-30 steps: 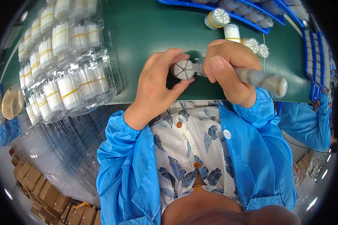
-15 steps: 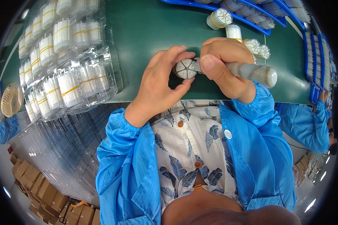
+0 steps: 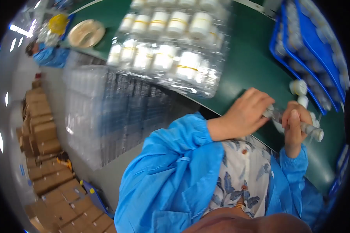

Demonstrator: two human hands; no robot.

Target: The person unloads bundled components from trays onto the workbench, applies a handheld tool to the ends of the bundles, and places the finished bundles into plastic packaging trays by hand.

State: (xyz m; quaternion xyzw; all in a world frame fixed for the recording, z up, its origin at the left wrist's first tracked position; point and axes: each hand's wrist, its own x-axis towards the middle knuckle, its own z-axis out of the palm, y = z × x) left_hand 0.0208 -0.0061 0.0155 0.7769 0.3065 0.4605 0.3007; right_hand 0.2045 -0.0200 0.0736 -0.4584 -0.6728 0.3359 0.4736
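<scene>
Green work surface point(image 3: 245, 66), blurred by head tilt, running 11 to 4 o'clock across view.

- Clear plastic blister tray point(image 3: 171, 50) w/ rows of white cylindrical parts banded in yellow, at 12 o'clock; most pockets look filled.
- Blue plastic tray point(image 3: 319, 58) w/ more pale parts, at 2 o'clock; contents too blurred to count.
- Two loose white cylindrical pieces point(image 3: 299, 91) on green surface, just beside blue tray, approx. 3 o'clock.
- Left hand point(image 3: 243, 114), blue sleeve, at 3 o'clock from centre: fingers curled shut around near end of small clear-and-white cylindrical part point(image 3: 276, 116); grip closed, thumb side hidden.
- Right hand point(image 3: 293, 128), just right of left: fingers wrapped closed on grey-white tube-shaped piece point(image 3: 313, 132) jutting toward 4 o'clock; index finger laid along top.
- Both hands touching, held together above surface edge; small part sits between them, mostly covered.
- Stack of clear empty trays point(image 3: 112, 116) at 9 o'clock from centre, below table edge.
- Brown cardboard boxes point(image 3: 46, 155) on floor, 8 o'clock.
- Round tan disc point(image 3: 85, 33) at 11 o'clock.

Progress, judged: one part in hand, being joined or fitted; not yet set down. Filled tray suggests much done; loose pcs and blue tray stock remain.
</scene>
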